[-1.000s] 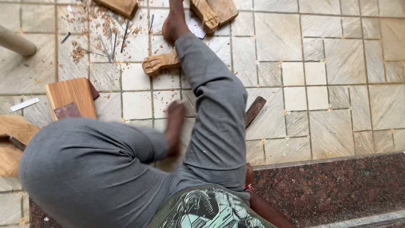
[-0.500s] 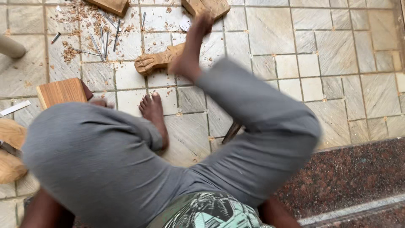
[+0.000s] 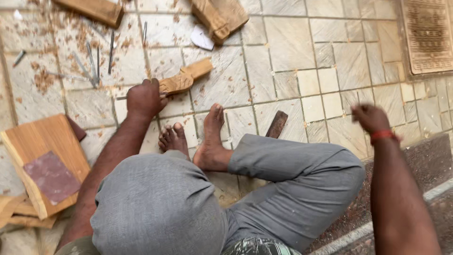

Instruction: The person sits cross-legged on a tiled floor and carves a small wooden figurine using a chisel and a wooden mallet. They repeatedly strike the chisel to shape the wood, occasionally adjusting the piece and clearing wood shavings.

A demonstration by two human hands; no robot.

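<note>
A pale, carved piece of wood with a bumpy shape (image 3: 185, 79) is lying on the grey stone tile floor (image 3: 292, 52), just past the bare feet. The left hand (image 3: 144, 98) is laid on its near end, with the fingers curled down over it, so the wood is being grasped. A thin metal rod (image 3: 123, 98) sticks out from under that hand. The right hand (image 3: 370, 117) is lifted in the air, well away from the wood. It is blurred and loosely curled, and nothing can be seen in it. A red band (image 3: 383, 136) is worn on that wrist.

The step in hand looks like the picking up of the carved wood. A firm grip and a lift toward the lap would be called for next.

Thin metal carving tools (image 3: 96, 59) and wood shavings (image 3: 45, 78) are spread on the tiles to the left. A flat wooden board (image 3: 35, 141) with a dull purple square sheet (image 3: 52, 177) on it is lying by the left arm. A small dark wooden stick (image 3: 276, 124) is lying by the right knee. No packages or labels can be seen. A brown patterned mat (image 3: 427, 35) is in the top right corner.
</note>
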